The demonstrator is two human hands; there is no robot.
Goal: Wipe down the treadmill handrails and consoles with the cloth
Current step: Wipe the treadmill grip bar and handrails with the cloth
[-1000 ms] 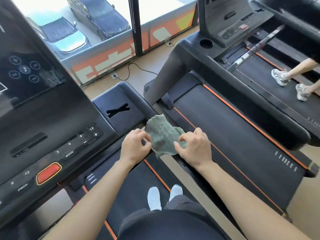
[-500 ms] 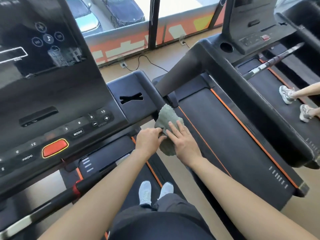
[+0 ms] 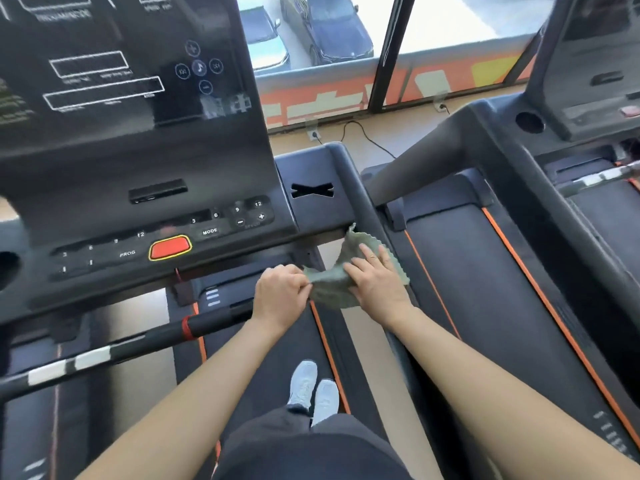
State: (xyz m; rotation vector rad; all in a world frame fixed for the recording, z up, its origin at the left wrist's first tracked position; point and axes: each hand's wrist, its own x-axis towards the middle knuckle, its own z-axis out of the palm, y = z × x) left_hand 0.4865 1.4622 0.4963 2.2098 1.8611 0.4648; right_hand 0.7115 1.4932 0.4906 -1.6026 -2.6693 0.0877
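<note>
A console (image 3: 138, 140) with a red button (image 3: 170, 248) fills the left; a second treadmill (image 3: 467, 271) stands on the right. The rumpled grey-green cloth (image 3: 330, 291) drapes over the right handrail (image 3: 363, 209). The right hand (image 3: 377, 284) lies flat on it with straight fingers, and the left hand (image 3: 280, 294) pinches its edge.

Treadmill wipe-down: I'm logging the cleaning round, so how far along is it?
Done: no surface shows clear signs of wiping, so I cannot tell. In hand: the right hand presses the cloth flat on the right handrail while the left hand pinches its corner. Left, probably: the console with its red button, the front bar, and the neighbouring treadmill.
</note>
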